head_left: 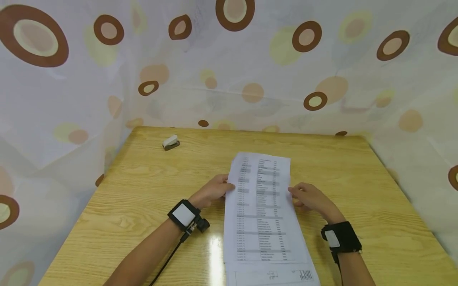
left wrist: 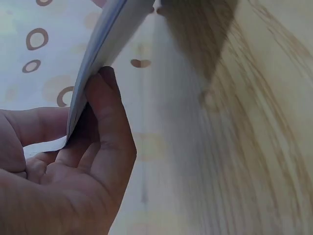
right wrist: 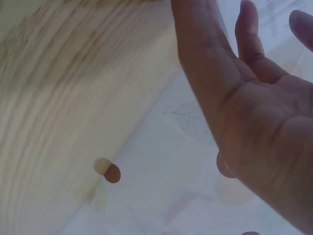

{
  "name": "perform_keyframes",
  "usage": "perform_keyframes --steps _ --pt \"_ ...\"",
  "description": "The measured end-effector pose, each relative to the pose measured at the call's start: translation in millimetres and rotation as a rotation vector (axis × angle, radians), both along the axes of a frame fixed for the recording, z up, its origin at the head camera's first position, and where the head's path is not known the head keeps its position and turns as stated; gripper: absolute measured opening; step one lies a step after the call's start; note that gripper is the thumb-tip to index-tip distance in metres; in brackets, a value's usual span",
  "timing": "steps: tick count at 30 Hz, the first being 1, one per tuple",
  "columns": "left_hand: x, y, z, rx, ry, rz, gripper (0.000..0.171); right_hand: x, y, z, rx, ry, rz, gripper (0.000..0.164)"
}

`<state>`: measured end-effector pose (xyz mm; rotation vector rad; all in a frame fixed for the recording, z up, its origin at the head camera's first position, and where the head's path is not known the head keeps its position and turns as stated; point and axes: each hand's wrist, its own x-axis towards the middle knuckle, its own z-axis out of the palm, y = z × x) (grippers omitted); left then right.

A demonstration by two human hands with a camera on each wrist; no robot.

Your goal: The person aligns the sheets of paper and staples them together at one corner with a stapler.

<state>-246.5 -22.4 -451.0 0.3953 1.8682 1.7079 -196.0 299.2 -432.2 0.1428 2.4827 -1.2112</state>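
Note:
A stack of printed paper sheets (head_left: 262, 222), with table rows and grey bands, is raised over the table in the head view. My left hand (head_left: 213, 188) grips the stack's left edge, thumb on the printed face and fingers behind. In the left wrist view the sheets (left wrist: 95, 54) stand edge-on between the thumb and the fingers of that left hand (left wrist: 93, 161). At the opposite edge, my right hand (head_left: 313, 200) has its fingertips right by the paper. The right wrist view shows this right hand (right wrist: 264, 112) with fingers mostly straight and spread apart, part of a sheet (right wrist: 274, 19) beyond them.
A small white and grey stapler (head_left: 171, 142) lies at the back left of the wooden table (head_left: 143, 178). Patterned cloth (head_left: 229, 79) hangs behind the table and along both sides. A black cable (head_left: 168, 258) runs from the left wrist strap.

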Motion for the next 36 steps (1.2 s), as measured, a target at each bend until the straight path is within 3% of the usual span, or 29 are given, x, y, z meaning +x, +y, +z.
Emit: perform_keyframes --steps 6,15,25,31,36 --pt "2.0 -1 6.1 0.045 0.015 0.006 0.038 -1.2 4 -2.0 -0.091 0.022 -0.005 0.075" --pt "1.3 -5 16.0 0.126 0.085 0.047 0.037 -0.5 -3 5.2 -0.199 0.08 0.054 0.06" --pt "-1.1 -9 20.8 0.152 0.133 0.112 0.036 -2.2 -13 7.8 -0.334 0.274 0.013 0.053" --pt "0.2 -9 22.0 0.141 0.098 0.154 0.036 -0.4 -18 8.6 -0.318 0.361 -0.02 0.052" --pt "4.5 -8 20.6 0.134 0.098 0.121 0.036 0.2 -21 12.3 -0.283 0.471 -0.036 0.048"
